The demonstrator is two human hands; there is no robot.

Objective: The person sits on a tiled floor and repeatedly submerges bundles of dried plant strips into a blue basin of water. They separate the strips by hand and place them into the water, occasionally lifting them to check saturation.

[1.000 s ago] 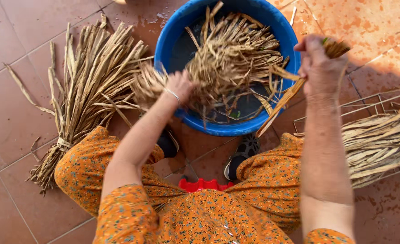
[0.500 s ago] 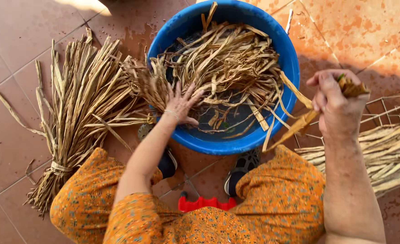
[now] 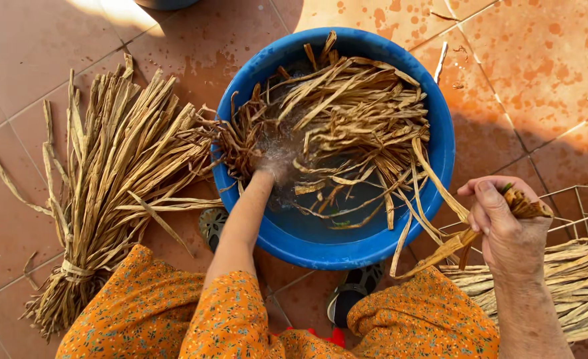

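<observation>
1. Tiled floor (image 3: 14, 60): work surface, wet-spotted beyond the basin.
2. Blue basin (image 3: 443, 143): sits between the person's feet, holding water and soaking dried strips (image 3: 353, 113), apparently to soften them.
3. Tied bundle (image 3: 108, 186): lies dry on the floor just left of the basin.
4. Wire rack (image 3: 573, 199): at right, carrying more strips.
5. Right hand (image 3: 506, 229): closed around a few wet strands (image 3: 433, 193) trailing over the rim.
6. Left hand (image 3: 274, 166): plunged among the strips; blurred, grip cannot be told.

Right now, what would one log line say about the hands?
left hand: plunged into blue basin, among soaking strips | right hand: gripping folded strips | tied bundle: floor
</observation>
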